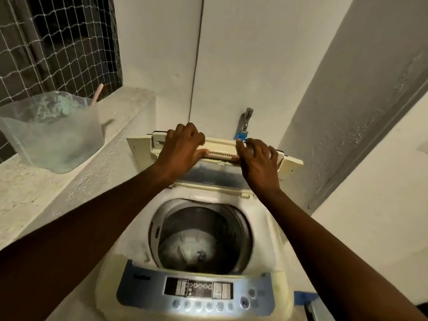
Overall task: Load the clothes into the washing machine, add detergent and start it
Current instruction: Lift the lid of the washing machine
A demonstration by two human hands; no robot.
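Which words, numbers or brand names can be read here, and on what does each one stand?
None can be read for certain.
Brand mark on the control panel: blurred.
Display: digits unclear, perhaps "0:00".
Printed labels beside it: too small.
Button markings: blurred.

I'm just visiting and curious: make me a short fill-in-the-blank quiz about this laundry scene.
1. Both the left hand and right hand rest on the cream folding lid of the top-loading washing machine, which stands ____.
2. The translucent plastic tub of blue-green powder sits on the ledge to the person's ____.
3. The metal tap is mounted on the ____ behind the machine.

Missing words: open; left; wall
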